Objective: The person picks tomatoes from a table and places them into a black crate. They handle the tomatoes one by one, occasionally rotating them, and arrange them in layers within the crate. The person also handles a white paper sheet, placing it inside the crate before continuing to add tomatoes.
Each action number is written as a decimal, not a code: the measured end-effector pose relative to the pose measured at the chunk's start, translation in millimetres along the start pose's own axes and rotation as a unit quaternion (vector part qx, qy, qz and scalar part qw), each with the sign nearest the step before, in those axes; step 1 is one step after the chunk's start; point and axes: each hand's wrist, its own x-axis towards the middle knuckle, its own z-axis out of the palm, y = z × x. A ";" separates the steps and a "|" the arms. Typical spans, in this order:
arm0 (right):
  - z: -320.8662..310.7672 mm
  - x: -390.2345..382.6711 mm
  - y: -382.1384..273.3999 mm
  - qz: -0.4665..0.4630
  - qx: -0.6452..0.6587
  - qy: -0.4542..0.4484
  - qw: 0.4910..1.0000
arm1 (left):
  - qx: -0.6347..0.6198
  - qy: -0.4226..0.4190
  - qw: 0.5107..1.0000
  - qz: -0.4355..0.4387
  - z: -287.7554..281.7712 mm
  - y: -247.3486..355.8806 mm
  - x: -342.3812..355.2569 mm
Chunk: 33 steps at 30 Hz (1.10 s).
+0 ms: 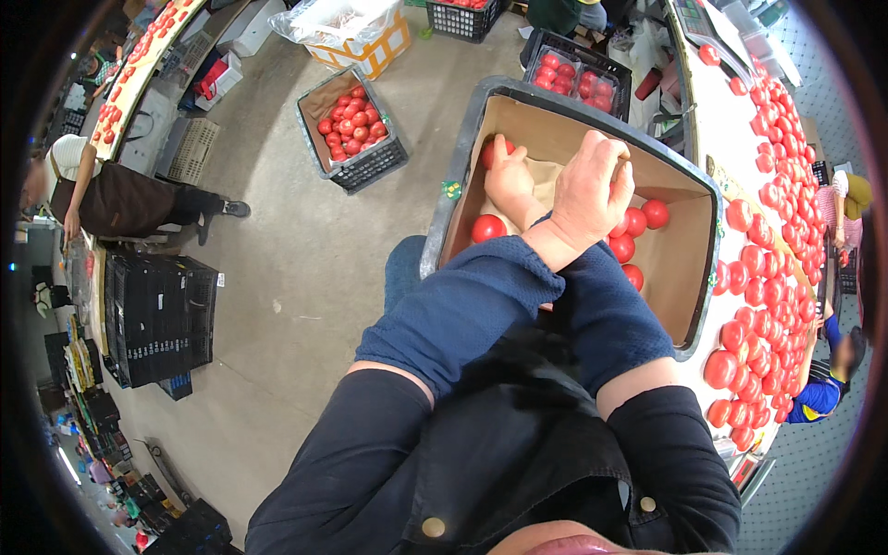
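Observation:
My forearms, in navy sleeves, cross above a dark crate (450, 217) lined with brown cardboard. My right hand (511, 181) reaches to the crate's far left, its fingers on a red tomato (487, 155) and partly hiding it. Over the middle of the crate is my left hand (590, 192), passing above the right arm. Its fingers are curled in, and whatever may be inside them is hidden. Another tomato (488, 228) lies below my right hand at the left wall. Several more tomatoes (656, 214) rest on the cardboard to the right of my left hand.
A table (696, 375) covered with many tomatoes runs along the right. On the floor stand a crate of tomatoes (324, 159) and a white-and-orange box (381, 48). A crate with clear packs (622, 81) is beyond mine. At left, a person (120, 196) stands near stacked black crates (159, 314).

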 end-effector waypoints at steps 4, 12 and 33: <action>-42.7 5.9 38.3 0.043 0.329 -0.143 0.933 | -0.010 0.005 1.000 -0.006 -3.2 4.3 3.0; -171.1 -57.7 132.0 0.163 0.877 -0.235 0.387 | -0.046 0.112 0.985 -0.121 -6.0 -16.7 8.8; -207.4 -76.7 174.7 0.062 0.920 -0.047 0.384 | -0.373 -0.391 0.643 -0.543 4.4 6.7 -5.4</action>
